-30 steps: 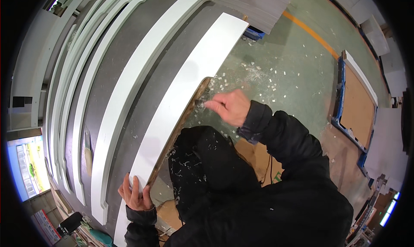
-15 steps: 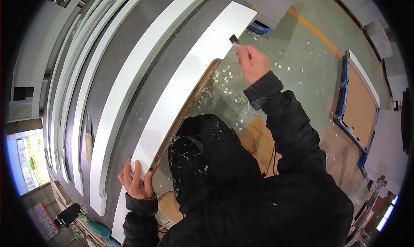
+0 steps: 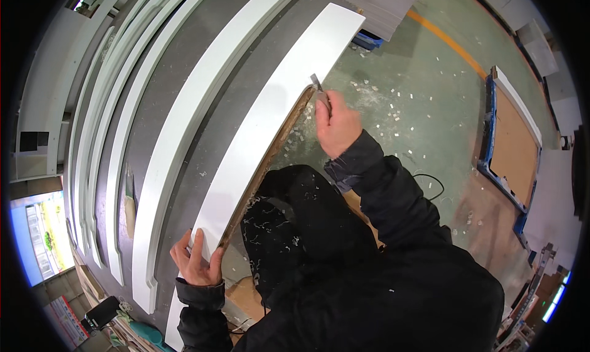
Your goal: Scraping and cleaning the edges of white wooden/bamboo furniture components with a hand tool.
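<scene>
A long white board (image 3: 270, 106) with a cut-out along its right edge runs from the upper right down to the lower left. The cut-out's side is rough and brown. In my right hand (image 3: 339, 126) is a scraper (image 3: 316, 81) with a flat metal blade, closed in my fingers by its handle. Its blade is at the corner where the cut-out begins, near the board's far end. My left hand (image 3: 198, 263) spans the board's near part, fingers on the face and left side, thumb at the right edge. Whether the blade touches the board I cannot tell.
More white boards (image 3: 184, 106) lie side by side on the grey table (image 3: 246, 69) to the left, with a long-handled tool (image 3: 129, 204) between them. White scraps litter the green floor (image 3: 424, 69). A blue-edged panel (image 3: 515, 143) lies at the right.
My right hand has brought the scraper nearer and to the left, from the board's far right edge to the cut-out's corner. My left hand stays on the board.
</scene>
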A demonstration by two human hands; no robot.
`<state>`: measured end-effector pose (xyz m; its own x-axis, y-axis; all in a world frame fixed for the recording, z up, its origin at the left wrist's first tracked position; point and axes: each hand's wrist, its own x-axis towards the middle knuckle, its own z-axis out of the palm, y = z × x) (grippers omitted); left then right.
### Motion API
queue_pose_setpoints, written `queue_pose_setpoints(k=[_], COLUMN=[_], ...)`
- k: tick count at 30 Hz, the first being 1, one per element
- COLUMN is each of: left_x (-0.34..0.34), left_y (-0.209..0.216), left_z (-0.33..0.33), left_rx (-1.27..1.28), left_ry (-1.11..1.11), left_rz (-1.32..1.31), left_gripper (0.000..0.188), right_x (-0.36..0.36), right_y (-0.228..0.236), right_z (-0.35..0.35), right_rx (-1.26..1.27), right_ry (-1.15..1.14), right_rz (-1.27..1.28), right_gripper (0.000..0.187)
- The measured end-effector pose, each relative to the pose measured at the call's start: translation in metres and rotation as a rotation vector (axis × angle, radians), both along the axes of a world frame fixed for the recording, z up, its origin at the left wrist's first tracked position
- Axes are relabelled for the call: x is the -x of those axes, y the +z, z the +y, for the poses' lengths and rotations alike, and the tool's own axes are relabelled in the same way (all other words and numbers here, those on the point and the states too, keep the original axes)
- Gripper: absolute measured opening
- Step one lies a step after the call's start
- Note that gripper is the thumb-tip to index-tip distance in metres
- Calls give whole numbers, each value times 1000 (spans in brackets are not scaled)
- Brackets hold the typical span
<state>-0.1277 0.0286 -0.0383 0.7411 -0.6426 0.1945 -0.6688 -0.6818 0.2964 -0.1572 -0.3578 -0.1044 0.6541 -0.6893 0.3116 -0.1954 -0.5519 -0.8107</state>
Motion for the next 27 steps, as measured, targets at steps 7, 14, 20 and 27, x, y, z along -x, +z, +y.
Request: queue_pose_setpoints(k=[7,14,20,27], left_x=[0,2,1,1], left_y=[4,5,0,1], left_z=[-4,-6,0,0], left_rx=[-18,-9,1,-16], left_ry=[36,50,36,61], left_rz=[59,68,36,55], left_gripper=[58,59,60,61], right_x=[-4,-5,-4,-3], right_y=[2,-2,10,13], right_z=[20,19,18,9], right_rx=[-81,-167,-300,-201], right_ry=[14,-94,-91,6], right_rz=[-50,-46,-28,73], right_gripper=[19,20,19,17])
